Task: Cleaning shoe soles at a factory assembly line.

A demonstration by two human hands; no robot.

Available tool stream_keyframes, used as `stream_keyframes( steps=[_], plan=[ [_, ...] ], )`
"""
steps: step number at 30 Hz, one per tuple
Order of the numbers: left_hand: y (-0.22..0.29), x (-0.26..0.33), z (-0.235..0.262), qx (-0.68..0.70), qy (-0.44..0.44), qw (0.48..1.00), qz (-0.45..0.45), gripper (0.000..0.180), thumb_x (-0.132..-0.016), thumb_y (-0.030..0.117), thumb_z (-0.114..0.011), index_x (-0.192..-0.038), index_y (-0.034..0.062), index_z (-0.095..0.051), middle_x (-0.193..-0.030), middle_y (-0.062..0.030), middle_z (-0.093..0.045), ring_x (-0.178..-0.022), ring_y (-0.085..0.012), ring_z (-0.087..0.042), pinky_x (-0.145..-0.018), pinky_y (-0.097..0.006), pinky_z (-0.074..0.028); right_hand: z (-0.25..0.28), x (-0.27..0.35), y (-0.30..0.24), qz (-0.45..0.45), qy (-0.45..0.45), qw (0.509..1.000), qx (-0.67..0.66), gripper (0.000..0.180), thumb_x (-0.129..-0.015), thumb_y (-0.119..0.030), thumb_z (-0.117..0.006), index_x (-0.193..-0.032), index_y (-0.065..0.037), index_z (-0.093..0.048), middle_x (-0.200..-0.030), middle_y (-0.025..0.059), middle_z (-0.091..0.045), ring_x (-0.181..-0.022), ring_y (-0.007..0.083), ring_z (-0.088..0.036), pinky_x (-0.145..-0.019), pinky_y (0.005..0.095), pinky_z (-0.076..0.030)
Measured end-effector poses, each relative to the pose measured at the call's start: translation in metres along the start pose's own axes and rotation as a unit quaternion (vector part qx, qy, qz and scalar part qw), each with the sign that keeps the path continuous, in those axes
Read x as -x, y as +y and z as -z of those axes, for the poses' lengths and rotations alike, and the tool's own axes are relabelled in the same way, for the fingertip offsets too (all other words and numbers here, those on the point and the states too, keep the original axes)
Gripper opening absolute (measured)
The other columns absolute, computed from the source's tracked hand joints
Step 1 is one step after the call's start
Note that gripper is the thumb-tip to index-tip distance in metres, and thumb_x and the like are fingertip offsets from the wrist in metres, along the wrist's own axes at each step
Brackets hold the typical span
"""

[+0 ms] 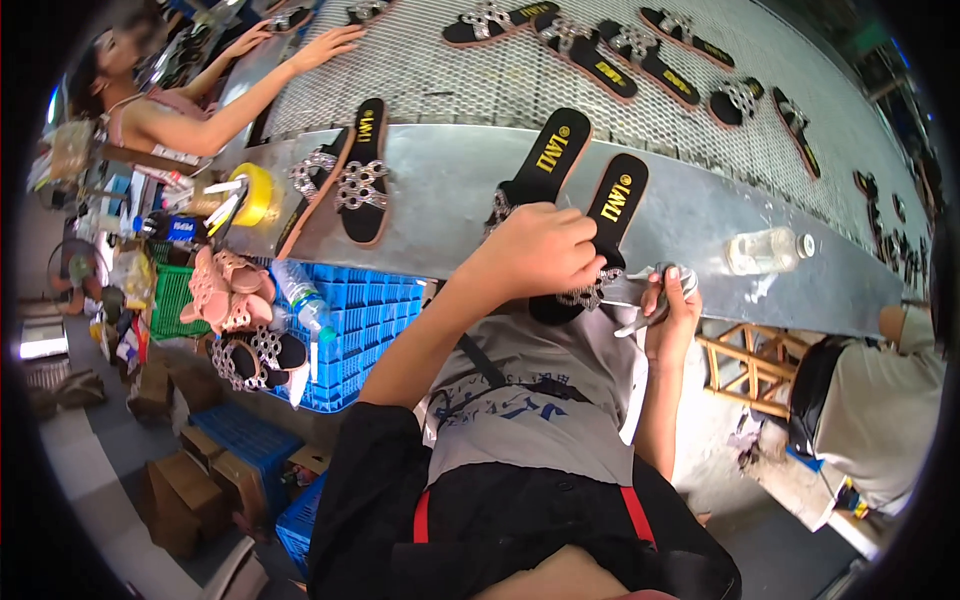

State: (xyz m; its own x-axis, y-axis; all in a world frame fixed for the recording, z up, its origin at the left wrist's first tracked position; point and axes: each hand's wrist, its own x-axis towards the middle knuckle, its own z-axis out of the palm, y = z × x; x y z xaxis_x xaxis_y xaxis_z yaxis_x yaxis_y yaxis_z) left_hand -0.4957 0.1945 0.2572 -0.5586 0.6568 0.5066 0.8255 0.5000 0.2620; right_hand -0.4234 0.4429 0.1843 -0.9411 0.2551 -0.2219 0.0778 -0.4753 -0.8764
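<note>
Two black slide sandals with glittery straps lie on the metal ledge in front of me, the left sandal (560, 145) and the right sandal (617, 205). My left hand (545, 250) is closed over their strap area, its fingers curled. What the fingers hold, if anything, is hidden. The strap (588, 292) of the right sandal shows just below that hand. Beside it, at the ledge's near edge, my right hand (672, 315) is closed on a crumpled whitish cloth (640, 318). A grey apron covers my front.
Another sandal pair (362, 190) stands left on the ledge (440, 170), near a yellow tape roll (255, 193). A clear bottle (768, 250) lies right. Beyond, a mesh conveyor (400, 75) carries several sandals. A co-worker's arm (250, 95) reaches over it. Blue crates (365, 300) stand below left.
</note>
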Motion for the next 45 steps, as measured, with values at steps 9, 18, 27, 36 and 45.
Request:
stream_keyframes(
  steps=[9, 18, 27, 36, 45],
  plan=[
    [0.003, 0.045, 0.014, -0.043, 0.051, 0.985, 0.157, 0.025, -0.087, 0.013, -0.076, -0.111, 0.0102, -0.072, -0.123, -0.0051, -0.068, -0.130, -0.0306, -0.059, -0.112, -0.060, -0.040, 0.016, 0.031, -0.002, -0.036, 0.034, 0.998, 0.047, 0.019, -0.107, -0.020, -0.063, -0.102, -0.002, -0.067, -0.091, 0.0088, -0.069, -0.061, 0.0111, -0.053, -0.057, 0.0255, -0.041],
    [0.028, 0.102, 0.031, 0.021, 0.063, 0.939, 0.339, 0.018, -0.088, 0.002, -0.072, -0.105, 0.0061, -0.074, -0.112, -0.0073, -0.071, -0.122, -0.0330, -0.063, -0.103, -0.046, -0.047, 0.016, 0.049, -0.008, -0.070, 0.012, 0.991, 0.114, 0.022, -0.107, -0.020, -0.066, -0.100, 0.000, -0.071, -0.067, -0.0015, -0.055, -0.057, 0.0060, -0.042, -0.053, 0.0249, -0.029],
    [-0.007, 0.089, 0.041, -0.117, -0.017, 0.942, 0.314, 0.015, -0.095, 0.013, -0.068, -0.108, 0.0068, -0.073, -0.114, -0.0074, -0.071, -0.120, -0.0304, -0.062, -0.102, -0.046, -0.044, 0.018, 0.055, -0.038, 0.016, 0.055, 0.964, 0.259, 0.016, -0.108, -0.012, -0.062, -0.112, 0.000, -0.071, -0.074, -0.0083, -0.047, -0.059, 0.0007, -0.032, -0.053, 0.0214, -0.024],
    [0.000, 0.067, 0.032, -0.106, -0.035, 0.941, 0.320, 0.015, -0.098, 0.011, -0.064, -0.110, 0.0062, -0.073, -0.115, -0.0098, -0.071, -0.115, -0.0317, -0.064, -0.101, -0.045, -0.047, 0.010, 0.062, -0.020, 0.160, -0.091, 0.884, 0.430, 0.022, -0.106, -0.001, -0.058, -0.123, 0.003, -0.069, -0.107, 0.0051, -0.065, -0.094, 0.0126, -0.061, -0.086, 0.0251, -0.048],
    [0.021, -0.006, -0.044, -0.084, 0.064, 0.983, 0.152, 0.029, -0.090, 0.023, -0.074, -0.113, 0.0054, -0.070, -0.120, -0.0100, -0.067, -0.127, -0.0317, -0.060, -0.108, -0.062, -0.041, -0.020, 0.008, -0.016, 0.240, -0.070, 0.762, 0.597, 0.042, -0.085, 0.012, -0.055, -0.124, 0.001, -0.068, -0.128, 0.0171, -0.065, -0.093, 0.0424, -0.071, -0.078, 0.0483, -0.060]
  ],
)
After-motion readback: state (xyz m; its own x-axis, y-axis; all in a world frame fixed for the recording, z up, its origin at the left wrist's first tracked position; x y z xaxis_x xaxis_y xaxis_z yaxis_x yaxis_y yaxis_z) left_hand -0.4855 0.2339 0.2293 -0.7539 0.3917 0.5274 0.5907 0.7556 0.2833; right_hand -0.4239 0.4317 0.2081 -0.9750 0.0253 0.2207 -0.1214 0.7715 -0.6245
